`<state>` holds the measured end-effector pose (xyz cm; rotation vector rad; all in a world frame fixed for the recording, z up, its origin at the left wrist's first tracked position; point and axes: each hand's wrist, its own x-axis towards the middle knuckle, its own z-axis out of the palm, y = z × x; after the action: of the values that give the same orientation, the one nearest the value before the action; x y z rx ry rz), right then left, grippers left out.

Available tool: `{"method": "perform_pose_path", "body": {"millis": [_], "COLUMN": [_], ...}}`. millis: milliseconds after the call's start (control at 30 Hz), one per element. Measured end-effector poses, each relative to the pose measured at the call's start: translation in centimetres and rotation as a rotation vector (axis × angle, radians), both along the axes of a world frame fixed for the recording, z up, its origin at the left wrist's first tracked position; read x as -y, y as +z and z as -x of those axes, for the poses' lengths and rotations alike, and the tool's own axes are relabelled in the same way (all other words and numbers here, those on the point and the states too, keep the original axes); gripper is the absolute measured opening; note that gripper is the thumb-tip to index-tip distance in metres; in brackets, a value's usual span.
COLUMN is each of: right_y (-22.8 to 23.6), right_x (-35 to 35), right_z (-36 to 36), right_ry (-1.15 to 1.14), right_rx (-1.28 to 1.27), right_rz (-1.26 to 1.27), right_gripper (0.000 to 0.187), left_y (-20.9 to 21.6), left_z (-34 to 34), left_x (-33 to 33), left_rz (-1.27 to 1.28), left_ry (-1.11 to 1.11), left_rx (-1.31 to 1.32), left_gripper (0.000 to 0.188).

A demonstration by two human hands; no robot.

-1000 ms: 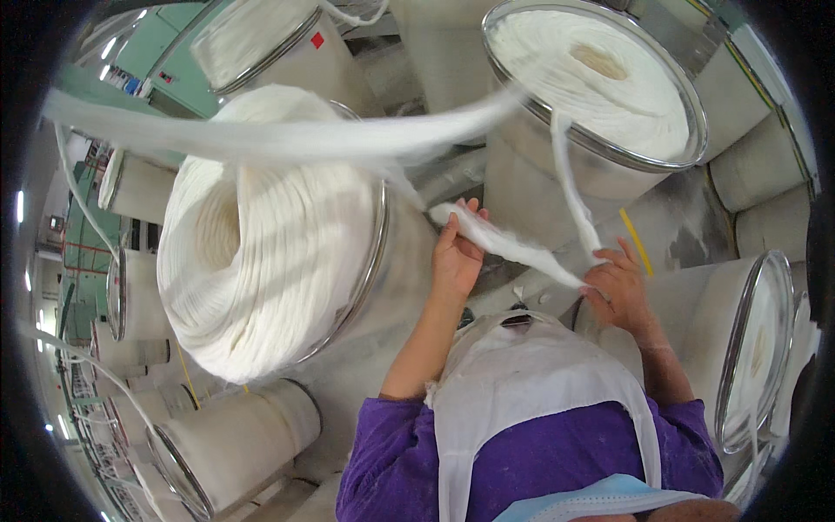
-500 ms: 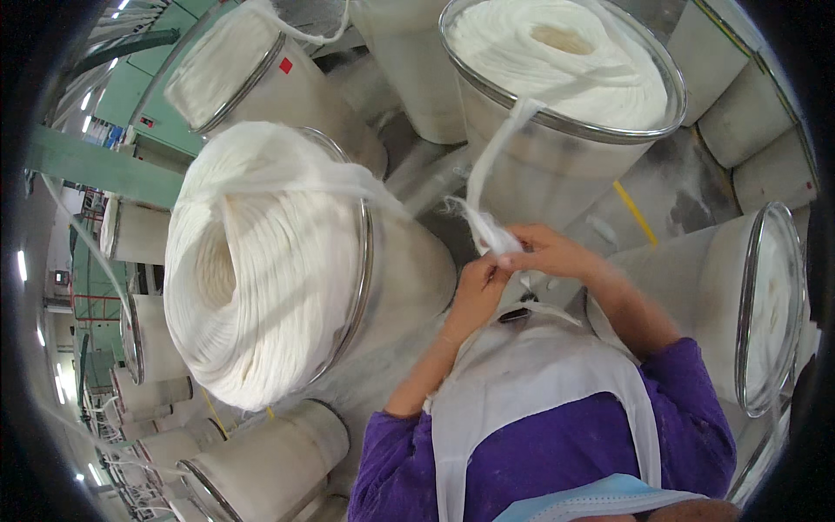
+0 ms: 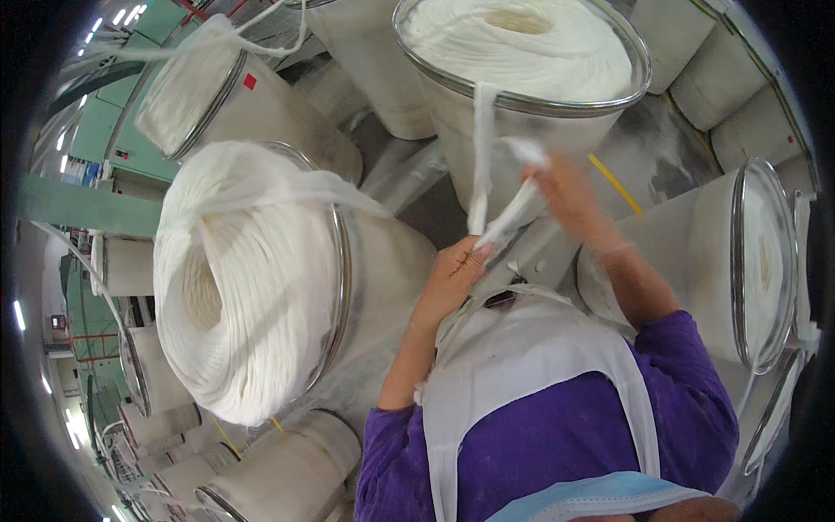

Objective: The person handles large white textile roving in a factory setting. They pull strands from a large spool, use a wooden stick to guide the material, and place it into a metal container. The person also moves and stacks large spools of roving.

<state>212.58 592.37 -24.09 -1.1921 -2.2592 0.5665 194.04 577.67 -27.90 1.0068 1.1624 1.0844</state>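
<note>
A soft white fibre sliver (image 3: 484, 165) hangs over the metal rim of the far can and runs down to my left hand (image 3: 459, 264), which is closed around it. From there a length of sliver slants up to my right hand (image 3: 565, 202), blurred by motion, its fingers closed on the strand. A loose white tuft (image 3: 526, 152) sticks out beyond the right fingers. The far can (image 3: 513, 130) holds coiled sliver (image 3: 565, 61) with a hole in its middle. Both hands are in front of my white apron (image 3: 539, 339).
To my left, a big can (image 3: 374, 278) bears a bulging sliver coil (image 3: 261, 304) above its rim. Another can (image 3: 670, 252) stands close on the right. More cans (image 3: 278, 465) and green machinery (image 3: 87, 200) line the left. A yellow floor line (image 3: 616, 184) passes beyond my right hand.
My hands have moved apart: the right went up and to the right with the sliver, the left slightly down and left. The strand between them is now stretched out. The view has shifted slightly.
</note>
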Motion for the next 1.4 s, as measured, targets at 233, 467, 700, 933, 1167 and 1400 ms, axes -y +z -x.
{"method": "perform_pose_path", "body": {"millis": [233, 467, 700, 933, 1167, 1400], "right_y": [-3.1, -11.1, -5.3, -2.6, -4.9, -1.9], "right_x": [-0.8, 5.1, 4.9, 2.4, 0.9, -3.0], "right_z": [-6.9, -8.2, -2.3, 0.9, -0.9, -4.3], "right_ry": [-0.332, -0.192, 0.125, 0.162, 0.079, -0.208], "right_rx": [-0.562, -0.401, -0.544, -0.556, -0.676, -1.280], "right_rz": [0.289, 0.636, 1.030, 0.982, 0.924, 0.673], "right_gripper": [0.037, 0.039, 0.038, 0.035, 0.030, 0.024], "left_y": [-0.6, -1.8, -0.8, -0.8, -1.2, -1.4], "left_z": [0.6, 1.5, -2.1, -2.2, -1.1, -0.4], "left_x": [-0.6, 0.5, -0.4, 0.8, 1.2, 1.5], "left_rz": [0.151, 0.216, 0.237, 0.211, 0.284, 0.142], "left_ry": [0.240, 0.447, 0.187, -0.018, 0.035, 0.170], "left_rx": [0.233, 0.642, 0.310, 0.209, 0.057, -0.010], "left_gripper": [0.030, 0.046, 0.063, 0.058, 0.026, 0.026]}}
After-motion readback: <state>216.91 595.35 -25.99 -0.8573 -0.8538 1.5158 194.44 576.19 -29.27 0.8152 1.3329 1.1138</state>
